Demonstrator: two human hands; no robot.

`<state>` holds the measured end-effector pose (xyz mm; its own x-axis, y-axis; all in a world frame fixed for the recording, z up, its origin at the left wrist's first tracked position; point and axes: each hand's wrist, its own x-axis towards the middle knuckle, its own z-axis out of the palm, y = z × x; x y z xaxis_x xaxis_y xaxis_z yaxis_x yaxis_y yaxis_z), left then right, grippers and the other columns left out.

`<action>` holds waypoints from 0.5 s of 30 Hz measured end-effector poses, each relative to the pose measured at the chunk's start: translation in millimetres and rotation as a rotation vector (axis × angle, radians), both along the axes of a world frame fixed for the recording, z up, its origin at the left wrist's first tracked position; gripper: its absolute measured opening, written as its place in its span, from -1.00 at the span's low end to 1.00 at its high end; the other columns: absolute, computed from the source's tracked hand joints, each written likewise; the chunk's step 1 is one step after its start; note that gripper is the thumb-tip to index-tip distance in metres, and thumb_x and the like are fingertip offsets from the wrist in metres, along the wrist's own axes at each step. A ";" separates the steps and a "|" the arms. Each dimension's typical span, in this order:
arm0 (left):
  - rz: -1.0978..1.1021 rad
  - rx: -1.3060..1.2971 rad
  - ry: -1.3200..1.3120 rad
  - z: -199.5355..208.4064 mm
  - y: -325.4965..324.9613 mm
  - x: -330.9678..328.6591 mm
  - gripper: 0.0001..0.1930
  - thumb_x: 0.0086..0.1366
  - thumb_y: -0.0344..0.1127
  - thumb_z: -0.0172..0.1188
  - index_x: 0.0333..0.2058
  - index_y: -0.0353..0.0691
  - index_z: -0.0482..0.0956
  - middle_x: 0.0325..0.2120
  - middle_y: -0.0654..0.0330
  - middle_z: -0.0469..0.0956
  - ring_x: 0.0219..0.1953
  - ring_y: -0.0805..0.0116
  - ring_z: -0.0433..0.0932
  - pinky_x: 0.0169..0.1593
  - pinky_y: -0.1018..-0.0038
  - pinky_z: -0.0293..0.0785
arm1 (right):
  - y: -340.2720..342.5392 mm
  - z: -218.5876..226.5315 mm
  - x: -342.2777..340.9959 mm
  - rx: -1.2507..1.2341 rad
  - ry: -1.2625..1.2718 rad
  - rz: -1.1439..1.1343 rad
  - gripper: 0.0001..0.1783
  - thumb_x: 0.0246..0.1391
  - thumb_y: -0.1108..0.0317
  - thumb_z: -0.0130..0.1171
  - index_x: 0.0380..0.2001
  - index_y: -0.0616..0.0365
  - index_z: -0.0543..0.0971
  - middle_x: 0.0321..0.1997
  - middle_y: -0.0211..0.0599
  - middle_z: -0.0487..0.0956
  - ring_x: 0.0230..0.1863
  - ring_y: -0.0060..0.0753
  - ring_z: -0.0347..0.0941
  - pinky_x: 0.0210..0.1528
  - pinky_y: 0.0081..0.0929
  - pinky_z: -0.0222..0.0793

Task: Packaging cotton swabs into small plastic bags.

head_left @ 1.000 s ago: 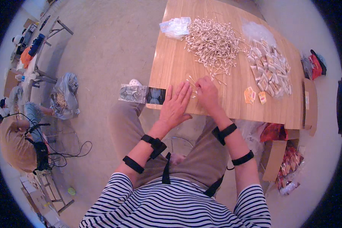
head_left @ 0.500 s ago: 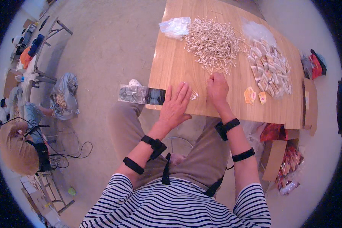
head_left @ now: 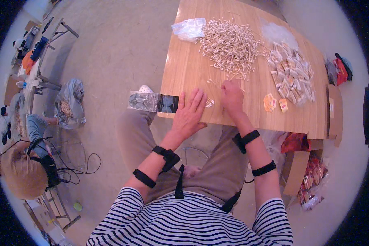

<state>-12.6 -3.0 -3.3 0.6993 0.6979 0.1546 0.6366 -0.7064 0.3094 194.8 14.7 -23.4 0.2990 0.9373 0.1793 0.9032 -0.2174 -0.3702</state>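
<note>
My left hand [head_left: 188, 112] lies flat near the table's front edge, fingers stretched out and open. Tips of a few cotton swabs [head_left: 209, 102] show beside its fingers; any further length under the hand is hidden. Closed above the wood just to the right is my right hand [head_left: 232, 99], its fingers curled together. A couple of loose swabs [head_left: 210, 81] poke out leftward from its fingertips. Beyond both hands spreads a large heap of cotton swabs [head_left: 231, 47]. A clear plastic packet with a dark end [head_left: 143, 101] sticks out past the table's left edge, next to my left hand.
Filled small packets [head_left: 291, 74] are piled on the right of the wooden table [head_left: 180, 74], near orange-and-yellow cards [head_left: 269, 102]. Clear bags [head_left: 189, 29] lie at the back left. An open carton [head_left: 296, 172] stands below right. Another person [head_left: 24, 168] sits at far left.
My right hand has shifted slightly left and toward me from the heap's edge, and loose swabs now show by its fingertips. My left hand stays put. The other person has moved slightly.
</note>
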 end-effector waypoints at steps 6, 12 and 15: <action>0.001 0.007 0.027 -2.3 0.7 0.0 0.13 -0.19 0.01 0.52 0.33 -0.29 0.15 0.40 0.08 0.07 0.46 0.12 -0.01 0.46 -0.05 -0.20 | -1.7 -0.1 -2.5 0.098 0.183 0.129 -0.90 0.02 0.38 0.08 -0.42 0.16 0.53 -0.30 0.00 0.52 -0.31 0.18 0.51 -0.22 0.04 0.42; 0.006 0.019 0.056 -1.6 -0.3 0.8 0.16 -0.21 0.05 0.52 0.34 -0.26 0.12 0.40 0.10 0.08 0.46 0.16 -0.01 0.46 -0.05 -0.21 | 6.2 3.5 2.3 0.029 0.275 -0.038 -0.92 0.00 0.41 0.08 -0.45 0.18 0.49 -0.38 0.00 0.56 -0.28 0.17 0.51 -0.20 0.02 0.40; 0.011 0.026 0.066 -3.2 0.3 0.6 0.17 -0.23 0.08 0.52 0.34 -0.26 0.14 0.39 0.10 0.09 0.46 0.16 -0.01 0.45 -0.05 -0.20 | 5.8 9.3 2.4 0.035 0.297 -0.032 -0.93 -0.01 0.43 0.09 -0.45 0.20 0.48 -0.36 0.00 0.58 -0.27 0.16 0.52 -0.19 0.01 0.41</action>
